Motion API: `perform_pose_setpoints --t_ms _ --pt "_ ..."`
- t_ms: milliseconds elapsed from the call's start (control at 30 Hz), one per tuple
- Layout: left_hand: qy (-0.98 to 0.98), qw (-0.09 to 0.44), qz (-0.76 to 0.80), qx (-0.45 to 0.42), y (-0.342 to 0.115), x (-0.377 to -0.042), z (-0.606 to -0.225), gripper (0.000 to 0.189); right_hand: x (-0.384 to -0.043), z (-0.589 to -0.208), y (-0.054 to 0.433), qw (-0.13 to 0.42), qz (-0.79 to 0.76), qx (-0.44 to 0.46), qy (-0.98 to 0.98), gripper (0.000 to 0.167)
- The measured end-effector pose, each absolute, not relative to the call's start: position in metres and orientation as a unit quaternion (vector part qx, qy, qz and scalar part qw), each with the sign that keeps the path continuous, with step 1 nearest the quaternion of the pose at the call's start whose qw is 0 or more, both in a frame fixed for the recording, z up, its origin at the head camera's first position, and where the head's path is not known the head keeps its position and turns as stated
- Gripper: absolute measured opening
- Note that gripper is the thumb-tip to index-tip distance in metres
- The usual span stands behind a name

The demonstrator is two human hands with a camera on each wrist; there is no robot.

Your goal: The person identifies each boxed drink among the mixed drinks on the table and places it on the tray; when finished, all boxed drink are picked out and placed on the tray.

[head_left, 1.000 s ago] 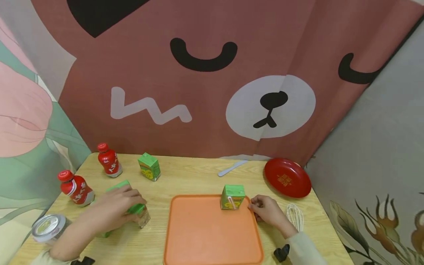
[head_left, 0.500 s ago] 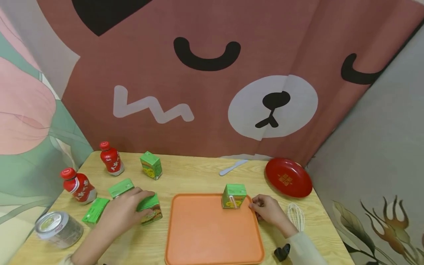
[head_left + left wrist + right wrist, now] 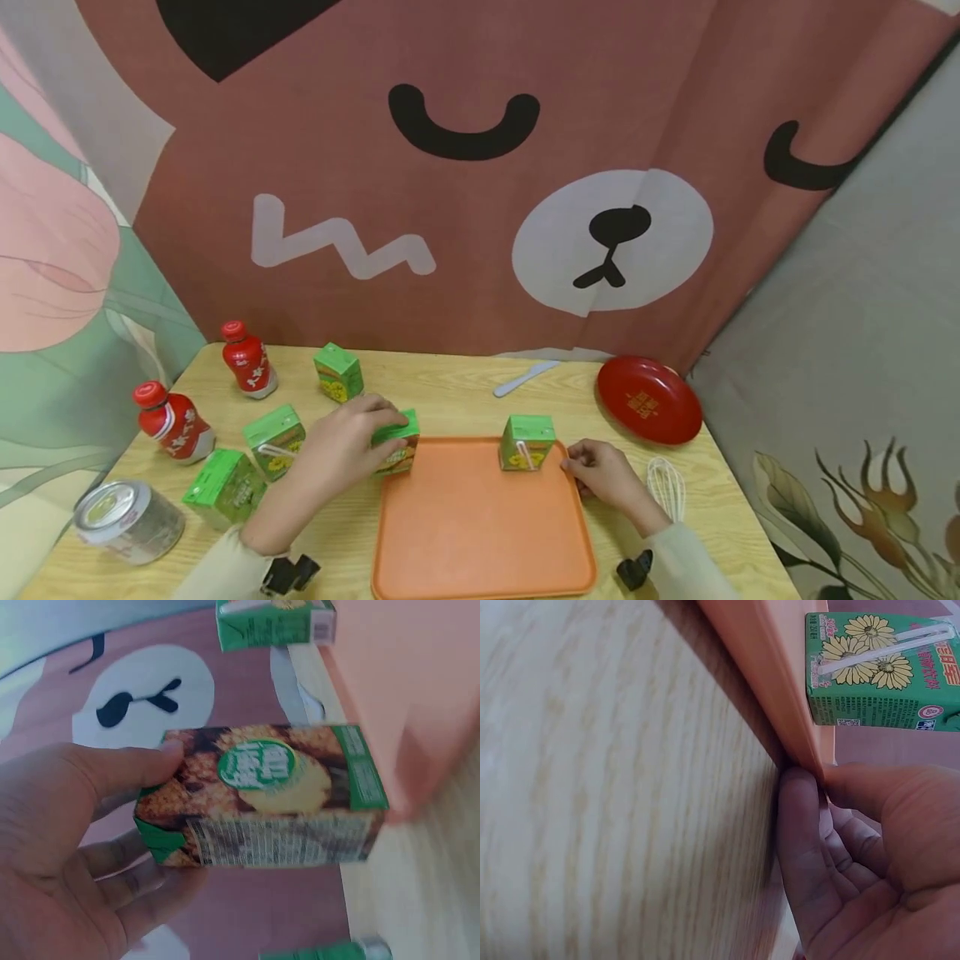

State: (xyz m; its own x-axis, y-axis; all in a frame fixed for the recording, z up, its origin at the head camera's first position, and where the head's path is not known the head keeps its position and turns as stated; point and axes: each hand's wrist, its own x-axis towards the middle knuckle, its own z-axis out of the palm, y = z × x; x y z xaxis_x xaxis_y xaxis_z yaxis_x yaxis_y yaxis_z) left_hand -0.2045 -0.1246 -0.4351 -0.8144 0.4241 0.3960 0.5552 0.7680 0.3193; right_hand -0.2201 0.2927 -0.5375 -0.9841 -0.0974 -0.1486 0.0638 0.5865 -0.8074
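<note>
My left hand grips a small drink carton by one end, between thumb and fingers. In the left wrist view this carton shows a brown food picture, green ends and a barcode side. It overlaps the back left corner of the orange tray. At the tray's back right, my right hand pinches the rim, thumb on one side and forefinger on the other in the right wrist view. Close by on the tray stands a green drink carton with yellow flowers and a straw.
Left of the tray stand more green cartons, two red bottles and a clear lidded jar. A pale knife lies at the back. To the right are a red plate and a white whisk. A printed curtain hangs behind.
My left hand has carried the carton rightward from among the green cartons to the tray's back left corner. The right hand stays on the tray's rim.
</note>
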Motion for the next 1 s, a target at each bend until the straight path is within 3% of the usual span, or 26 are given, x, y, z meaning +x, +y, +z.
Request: perform_pose_setpoints --t_ms 367,600,1000 --pt "-0.895 0.092 -0.246 -0.359 -0.053 -0.239 -0.438 0.022 -0.223 -0.538 0.289 0.083 -0.466 -0.016 0.881 0.021" --pt "-0.889 0.059 -0.243 -0.382 -0.034 -0.245 -0.443 0.022 -0.221 -0.536 0.287 0.093 -0.477 -0.008 0.874 0.022" --pt "-0.884 0.076 -0.263 -0.379 -0.031 -0.246 -0.458 0.021 -0.216 -0.535 0.289 0.087 -0.472 0.005 0.877 0.023"
